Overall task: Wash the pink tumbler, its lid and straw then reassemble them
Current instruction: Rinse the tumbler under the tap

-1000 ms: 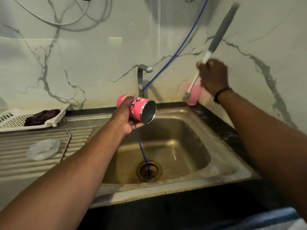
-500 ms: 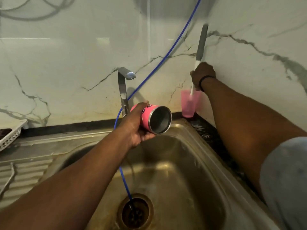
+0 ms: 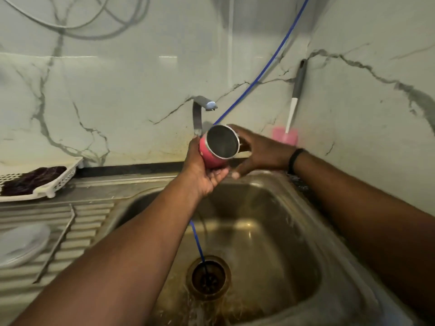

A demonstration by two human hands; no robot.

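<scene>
Currently over the steel sink, just in front of the faucet: pink tumbler tilted on its side, open mouth turned toward camera, metal interior visible. Gripped by left hand, fingers curled under and around the pink body. Right hand just beside the rim on the right, fingers spread and relaxed, gripping nothing; whether fingertips touch the rim cannot be told, slightly blurred. Black band on right wrist. Blue hose running down from top of frame, passing behind the tumbler, ending in the drain. Water splashing by the drain. Bottle brush standing upright in a pink cup at the back corner against the marble wall. On the drainboard to the left: clear lid, thin metal straw lying along the ridges. White basket further back holding a dark cloth.
</scene>
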